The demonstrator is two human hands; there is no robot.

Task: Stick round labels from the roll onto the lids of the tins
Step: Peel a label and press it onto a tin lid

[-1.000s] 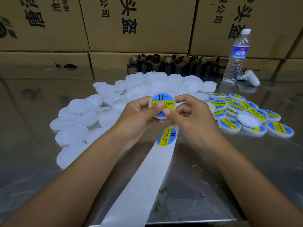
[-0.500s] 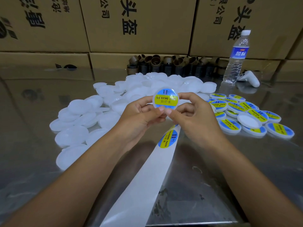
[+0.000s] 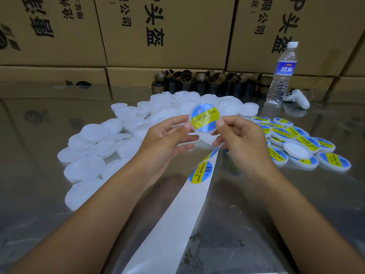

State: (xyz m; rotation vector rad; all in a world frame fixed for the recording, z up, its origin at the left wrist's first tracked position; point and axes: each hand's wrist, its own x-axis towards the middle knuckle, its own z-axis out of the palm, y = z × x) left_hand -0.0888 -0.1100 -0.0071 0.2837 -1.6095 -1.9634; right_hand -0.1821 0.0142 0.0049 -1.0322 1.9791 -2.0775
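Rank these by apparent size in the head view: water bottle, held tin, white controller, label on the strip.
1. water bottle
2. held tin
3. label on the strip and white controller: look alike, unranked.

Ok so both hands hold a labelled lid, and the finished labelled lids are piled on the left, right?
No. The head view shows the finished labelled lids piled on the right. The left hand and right hand do hold a labelled lid.
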